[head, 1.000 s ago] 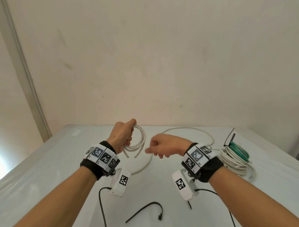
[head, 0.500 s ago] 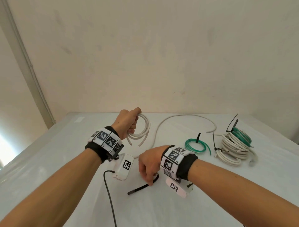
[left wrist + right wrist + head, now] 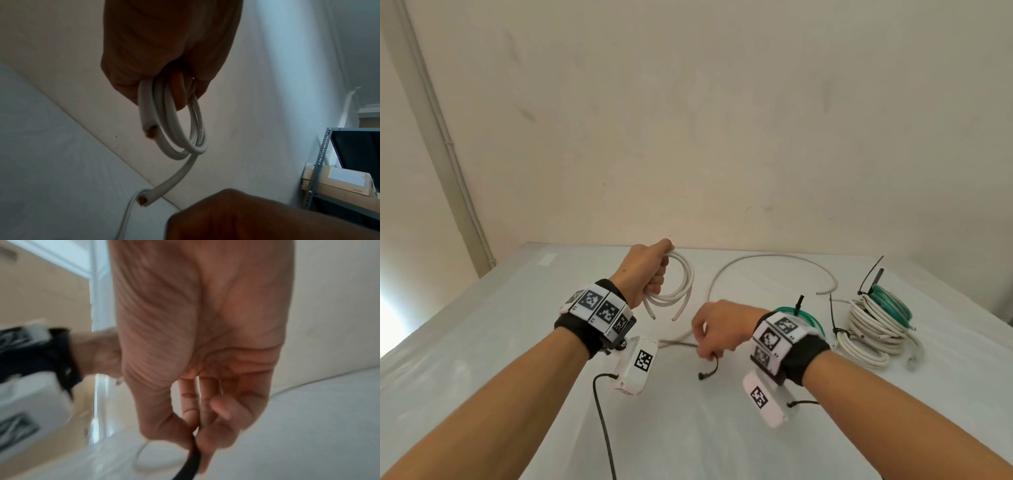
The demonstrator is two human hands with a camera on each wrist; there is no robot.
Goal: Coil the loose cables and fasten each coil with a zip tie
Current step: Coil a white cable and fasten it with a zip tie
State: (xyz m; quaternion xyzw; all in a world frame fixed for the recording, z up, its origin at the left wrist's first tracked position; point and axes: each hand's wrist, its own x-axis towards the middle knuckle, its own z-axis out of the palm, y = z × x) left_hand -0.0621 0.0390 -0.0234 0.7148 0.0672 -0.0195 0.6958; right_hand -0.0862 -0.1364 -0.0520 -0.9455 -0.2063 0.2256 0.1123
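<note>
My left hand [image 3: 650, 270] is raised above the table and grips a small coil of white cable [image 3: 678, 287], seen close up [image 3: 176, 129] with both cut ends hanging free. To its right and lower, my right hand [image 3: 709, 342] pinches a black zip tie [image 3: 710, 368] between thumb and fingers [image 3: 203, 431]; the tie's head end dangles below the hand, and its other end runs left as a blurred streak. A long loose white cable [image 3: 767, 260] curves over the table behind my hands.
A green coil with a black tie [image 3: 808, 317] lies just behind my right wrist. At the right sit a tied white coil [image 3: 873, 339] and a green coil [image 3: 890, 305] leaning together. A wall backs the white table [image 3: 482, 325]. Metal shelving [image 3: 320, 164] shows in the left wrist view.
My right hand dropped from beside the coil to the table, took the black zip tie, and now lifts it back toward the coil. The left hand keeps holding the coil.
</note>
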